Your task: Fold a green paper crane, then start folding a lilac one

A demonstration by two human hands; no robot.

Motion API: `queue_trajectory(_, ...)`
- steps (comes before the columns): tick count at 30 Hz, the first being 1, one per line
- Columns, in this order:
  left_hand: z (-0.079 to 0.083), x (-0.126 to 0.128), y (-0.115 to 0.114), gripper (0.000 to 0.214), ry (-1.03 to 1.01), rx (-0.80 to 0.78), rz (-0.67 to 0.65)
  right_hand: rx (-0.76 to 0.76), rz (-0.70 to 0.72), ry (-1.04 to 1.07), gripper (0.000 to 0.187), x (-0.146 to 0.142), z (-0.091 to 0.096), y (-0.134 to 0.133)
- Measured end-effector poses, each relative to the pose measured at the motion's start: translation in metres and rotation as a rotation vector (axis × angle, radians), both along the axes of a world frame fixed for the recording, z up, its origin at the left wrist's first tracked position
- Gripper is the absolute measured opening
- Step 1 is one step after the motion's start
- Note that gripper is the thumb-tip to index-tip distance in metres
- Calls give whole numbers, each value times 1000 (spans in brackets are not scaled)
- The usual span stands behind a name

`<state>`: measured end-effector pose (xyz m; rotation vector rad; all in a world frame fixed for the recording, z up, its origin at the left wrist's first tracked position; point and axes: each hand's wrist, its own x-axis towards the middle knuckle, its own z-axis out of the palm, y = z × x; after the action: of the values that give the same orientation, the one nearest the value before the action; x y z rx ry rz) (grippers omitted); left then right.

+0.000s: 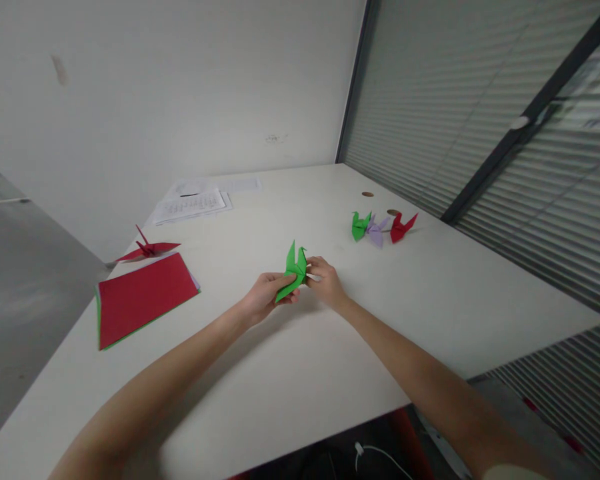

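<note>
A bright green origami crane (294, 270) is held above the middle of the white table (260, 400). My left hand (267, 293) pinches its left wing, thumb on top and fingers underneath. At the crane's right side my right hand (325, 280) has its fingers curled against the paper near the head end; the fingertips are partly hidden behind it. The crane's head is bent over and its tail points up.
Three more folded cranes, green (361, 227), lilac (377, 231) and red (403, 228), stand at the right. On the left lie a stack of coloured paper (145, 297) and another red crane (149, 249). Printed sheets (193, 205) rest near the wall; blinds (480, 153) flank the right edge.
</note>
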<state>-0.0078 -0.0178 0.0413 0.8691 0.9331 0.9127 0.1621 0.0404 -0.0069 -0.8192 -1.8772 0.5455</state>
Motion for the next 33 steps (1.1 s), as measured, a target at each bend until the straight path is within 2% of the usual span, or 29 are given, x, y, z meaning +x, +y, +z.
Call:
queue_trajectory(8,-1,5,-6,34,-8,-8,12,113,-113,-153,22,6,-1,4)
queue_trajectory(18,-4,6,-7,41,-28,77,-11,188,-187,-149,20,9,0,4)
queue_trajectory(22,-6,6,-6,42,-23,68,-82,172,-197,-60,19,8,5,0)
queue_trajectory(25,-9,3,-4,41,31,93,-81,30,-214,110,23,6,6,2)
queue_trajectory(28,-14,0,2,37,157,182,-9,-333,-209,378,38,3,5,7)
queue_trajectory(31,-21,-3,8,33,291,279,46,-738,12,535,38,0,6,8)
queue_trajectory(33,-26,-4,11,31,377,334,38,-859,183,527,38,-2,8,5)
